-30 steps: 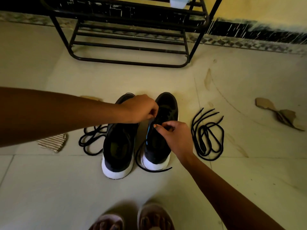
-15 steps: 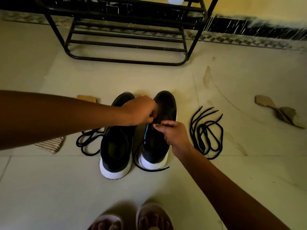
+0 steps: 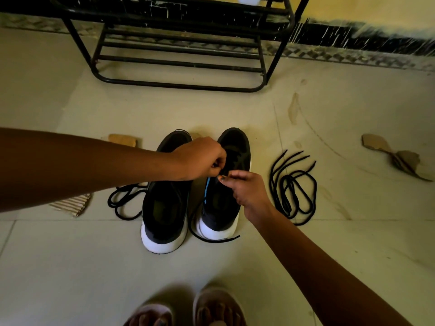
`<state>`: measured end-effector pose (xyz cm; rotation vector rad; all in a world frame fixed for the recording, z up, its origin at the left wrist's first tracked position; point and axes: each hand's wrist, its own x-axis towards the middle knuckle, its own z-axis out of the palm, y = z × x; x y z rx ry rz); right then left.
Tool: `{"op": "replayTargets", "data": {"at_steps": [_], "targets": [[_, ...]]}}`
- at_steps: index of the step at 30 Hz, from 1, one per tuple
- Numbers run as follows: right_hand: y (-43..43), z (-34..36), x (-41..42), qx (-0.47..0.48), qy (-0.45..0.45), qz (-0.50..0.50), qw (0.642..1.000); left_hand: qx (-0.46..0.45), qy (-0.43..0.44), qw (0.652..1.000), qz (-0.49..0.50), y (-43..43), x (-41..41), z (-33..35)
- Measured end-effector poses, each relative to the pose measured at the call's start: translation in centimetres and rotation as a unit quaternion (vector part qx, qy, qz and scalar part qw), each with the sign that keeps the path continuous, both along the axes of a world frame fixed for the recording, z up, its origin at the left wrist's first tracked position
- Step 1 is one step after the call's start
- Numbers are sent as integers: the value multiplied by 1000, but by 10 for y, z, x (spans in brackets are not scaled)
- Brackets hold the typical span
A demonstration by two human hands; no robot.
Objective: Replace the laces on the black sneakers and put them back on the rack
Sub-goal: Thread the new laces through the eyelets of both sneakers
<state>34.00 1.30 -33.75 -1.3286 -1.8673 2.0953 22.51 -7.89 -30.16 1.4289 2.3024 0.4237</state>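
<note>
Two black sneakers with white soles stand side by side on the floor, heels toward me: the left sneaker [image 3: 164,208] and the right sneaker [image 3: 226,198]. My left hand [image 3: 200,158] and my right hand [image 3: 244,187] meet over the right sneaker's tongue, both pinching a black lace. That lace's loose end [image 3: 211,238] trails around the right sneaker's heel. One coiled black lace [image 3: 293,187] lies on the floor to the right of the sneakers, and another black lace [image 3: 124,201] lies to the left, partly under my left arm.
A black metal shoe rack [image 3: 181,64] stands against the wall ahead. Torn cardboard [image 3: 397,156] lies at the far right, a striped scrap [image 3: 70,204] at the left and a brown piece [image 3: 122,140] behind my left arm. My sandalled feet [image 3: 188,307] are at the bottom.
Both hands stay pinched on the lace over the right sneaker, with the right hand's fingers shifting slightly. The view has drifted a little; the sneakers and loose laces have not moved.
</note>
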Motion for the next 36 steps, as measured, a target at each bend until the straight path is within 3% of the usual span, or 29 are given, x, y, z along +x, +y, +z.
{"op": "replayTargets", "data": {"at_steps": [14,27,36], "targets": [[1,5,2,8,7,19,1000,29,-28,999,2,-2,11,-1],[1,6,1,-12,3,8,1000,60,-67,992,84,-11,2,-15],[1,9,2,-21,8,18,1000,74,-44,993,82,-9,8,-16]]}}
